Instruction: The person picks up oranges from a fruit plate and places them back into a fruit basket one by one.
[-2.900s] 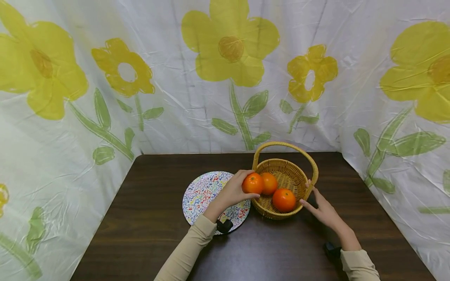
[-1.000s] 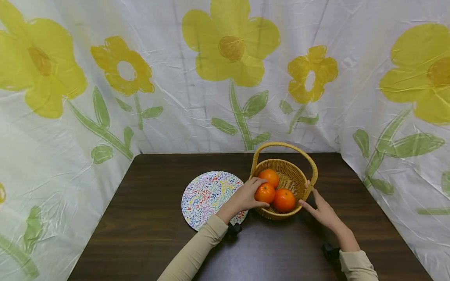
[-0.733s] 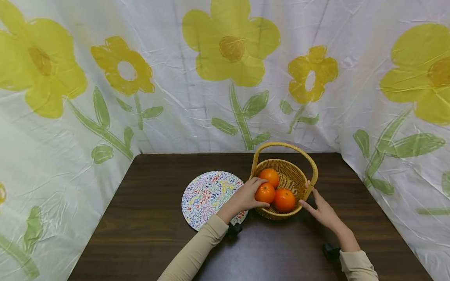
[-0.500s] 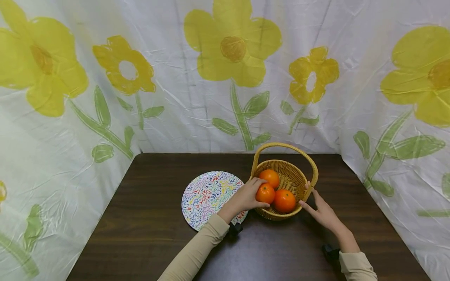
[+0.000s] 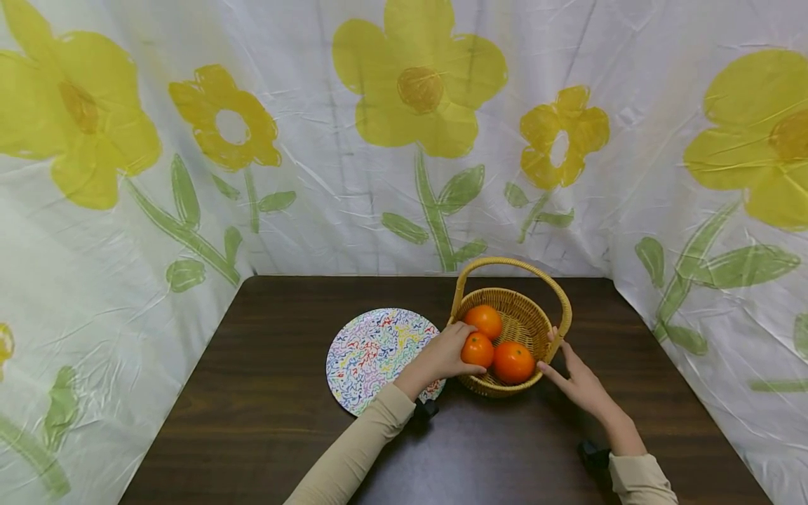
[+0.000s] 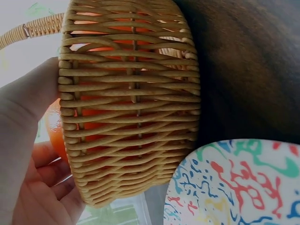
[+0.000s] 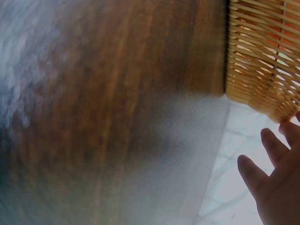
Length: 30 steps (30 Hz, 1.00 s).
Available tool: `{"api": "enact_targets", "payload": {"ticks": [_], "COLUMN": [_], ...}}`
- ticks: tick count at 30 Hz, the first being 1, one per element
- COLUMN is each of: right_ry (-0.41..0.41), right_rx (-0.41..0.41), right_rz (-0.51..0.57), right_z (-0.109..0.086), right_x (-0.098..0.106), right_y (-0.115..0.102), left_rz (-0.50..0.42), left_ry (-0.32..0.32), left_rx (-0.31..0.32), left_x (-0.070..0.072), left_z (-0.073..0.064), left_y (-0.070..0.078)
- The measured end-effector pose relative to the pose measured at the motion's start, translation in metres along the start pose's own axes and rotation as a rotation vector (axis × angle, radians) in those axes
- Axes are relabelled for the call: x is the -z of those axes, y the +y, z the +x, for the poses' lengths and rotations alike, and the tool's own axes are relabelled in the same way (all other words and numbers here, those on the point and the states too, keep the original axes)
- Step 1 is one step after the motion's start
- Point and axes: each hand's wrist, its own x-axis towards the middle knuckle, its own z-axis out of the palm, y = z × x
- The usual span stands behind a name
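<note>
My left hand (image 5: pixel 445 352) reaches over the left rim of the wicker basket (image 5: pixel 524 319), its fingers and thumb curled round an orange (image 5: pixel 477 350) inside. In the left wrist view, the basket's woven wall (image 6: pixel 131 108) hides most of that fruit. Two more oranges lie in the basket, one at the back left (image 5: pixel 484 322) and one at the front (image 5: pixel 513 362). My right hand (image 5: pixel 581 379) holds the basket at the right foot of its handle, thumb in front and a finger behind. In the right wrist view, the other fingers (image 7: pixel 274 145) spread out beside the wall.
A round plate (image 5: pixel 372 358) with a colourful squiggle pattern lies left of the basket, partly under my left forearm. Everything stands on a dark wooden table (image 5: pixel 265 365). A flowered white curtain (image 5: pixel 315 210) hangs behind and at both sides. The arched handle (image 5: pixel 505 261) rises over the basket.
Since the earliest frame, my left hand has brought its orange from the basket's left rim rightward and lower, in front of the back orange. Over the last second, both hands stay nearly still.
</note>
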Motion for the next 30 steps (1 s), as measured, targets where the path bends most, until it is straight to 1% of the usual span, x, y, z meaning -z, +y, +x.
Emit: {"api": "enact_targets", "payload": {"ticks": [5, 13, 21, 26, 30], "right_ry": [-0.003, -0.004, 0.015, 0.011, 0.012], "right_rx": [0.000, -0.002, 0.051, 0.061, 0.065], "right_rz": [0.006, 0.003, 0.013, 0.008, -0.012], "right_z": [-0.0003, -0.0003, -0.0011, -0.0023, -0.0050], "right_x": [-0.0001, -0.0003, -0.0013, -0.0012, -0.0014], "right_y": [0.0000, 0.0003, 0.0001, -0.0024, -0.0061], "left_rz": [0.006, 0.021, 0.020, 0.019, 0.020], "left_ry": [-0.028, -0.047, -0.064, -0.060, -0.038], "left_rx": [0.019, 0.030, 0.032, 0.030, 0.022], "left_x": [-0.0010, -0.0013, -0.0005, -0.0010, -0.0015], "left_z": [0.0018, 0.0019, 0.0006, -0.0002, -0.0028], "left_y": [0.0005, 0.0010, 0.0020, 0.0017, 0.0019]}}
